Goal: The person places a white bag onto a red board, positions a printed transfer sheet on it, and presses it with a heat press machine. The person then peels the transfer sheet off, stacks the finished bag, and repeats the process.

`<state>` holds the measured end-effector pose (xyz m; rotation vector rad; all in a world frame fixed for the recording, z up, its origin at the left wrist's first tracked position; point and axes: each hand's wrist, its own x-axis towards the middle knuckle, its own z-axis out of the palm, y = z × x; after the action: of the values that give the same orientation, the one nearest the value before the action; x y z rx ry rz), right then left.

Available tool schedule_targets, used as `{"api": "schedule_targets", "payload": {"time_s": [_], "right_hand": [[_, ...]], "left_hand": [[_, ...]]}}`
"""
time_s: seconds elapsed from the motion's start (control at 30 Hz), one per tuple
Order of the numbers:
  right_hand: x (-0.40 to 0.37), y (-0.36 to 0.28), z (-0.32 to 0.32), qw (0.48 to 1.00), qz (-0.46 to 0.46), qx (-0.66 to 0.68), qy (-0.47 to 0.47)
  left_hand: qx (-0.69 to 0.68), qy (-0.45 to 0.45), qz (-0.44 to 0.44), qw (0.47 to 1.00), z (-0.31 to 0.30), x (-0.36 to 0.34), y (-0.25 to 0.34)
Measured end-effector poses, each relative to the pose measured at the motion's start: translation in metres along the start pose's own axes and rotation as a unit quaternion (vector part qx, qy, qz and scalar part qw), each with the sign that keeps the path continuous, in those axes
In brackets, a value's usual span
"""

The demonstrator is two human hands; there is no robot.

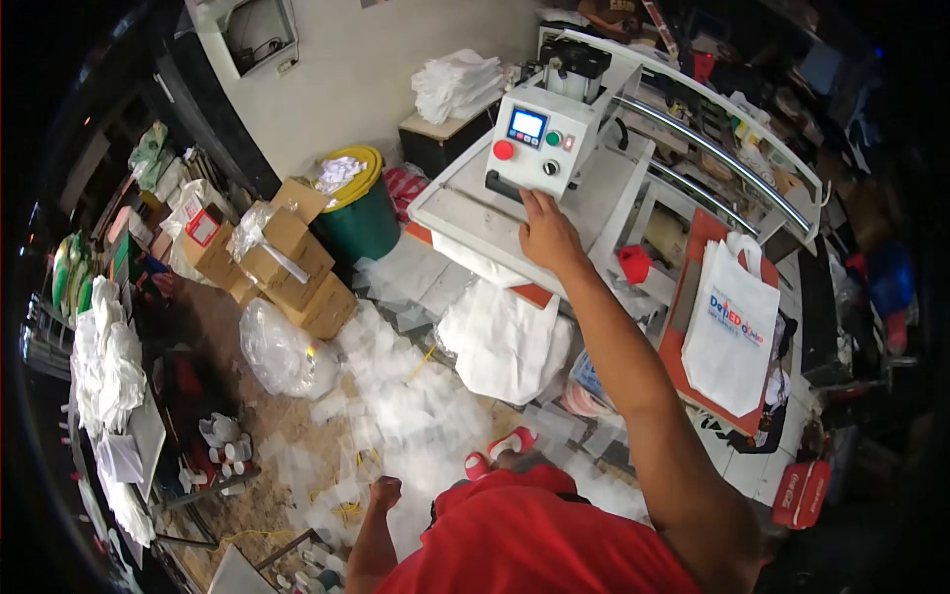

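Observation:
A white heat press (pixel 547 134) with a small screen and push buttons stands in front of me. My right hand (pixel 546 233) reaches to the right end of its black handle (pixel 505 185), fingers bent against it. Below the upper plate, a white fabric bag (pixel 505 342) hangs from the orange-red lower pad (pixel 532 295). On a second orange-red pad (pixel 701 236) at the right lies a white tote bag (pixel 730 327) with printed lettering. My left hand (pixel 385 492) is low by my side, fingers curled in with nothing visible in them.
White sheets (pixel 406 396) litter the floor. Cardboard boxes (pixel 287 262), a plastic bag (pixel 287 351) and a green bin (pixel 361 218) with a yellow rim stand left. A white stack (pixel 457 84) sits behind the press. Chrome rails (pixel 712 148) run right; a red box (pixel 802 495) is lower right.

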<state>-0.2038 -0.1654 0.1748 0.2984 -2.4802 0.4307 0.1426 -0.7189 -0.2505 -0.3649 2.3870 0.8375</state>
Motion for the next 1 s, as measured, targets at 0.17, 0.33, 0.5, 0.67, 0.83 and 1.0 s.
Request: {"api": "schedule_targets", "payload": {"time_s": [0.17, 0.33, 0.5, 0.67, 0.83, 1.0], "right_hand": [[-0.046, -0.045, -0.053, 0.987, 0.146, 0.032, -0.058], [-0.269, -0.008, -0.069, 0.931, 0.267, 0.153, -0.195], [-0.583, 0.076, -0.091, 0.809, 0.437, -0.008, -0.393], [-0.837, 0.103, -0.163, 0.523, 0.637, -0.004, -0.566], [-0.957, 0.088, -0.212, 0.372, 0.881, 0.180, -0.228], [-1.028, 0.099, -0.201, 0.560, 0.767, 0.262, -0.173]], "left_hand": [[-0.104, -0.058, -0.127, 0.985, 0.007, -0.060, -0.001], [0.435, -0.233, 0.175, 0.852, 0.032, -0.071, -0.019], [0.385, -0.187, 0.221, 0.876, 0.067, -0.036, 0.085], [0.317, -0.118, 0.629, 0.700, 0.121, -0.009, 0.349], [0.071, -0.143, 0.616, 0.771, 0.181, -0.149, 0.674], [0.071, -0.060, 0.706, 0.702, 0.304, -0.204, 0.843]]}}
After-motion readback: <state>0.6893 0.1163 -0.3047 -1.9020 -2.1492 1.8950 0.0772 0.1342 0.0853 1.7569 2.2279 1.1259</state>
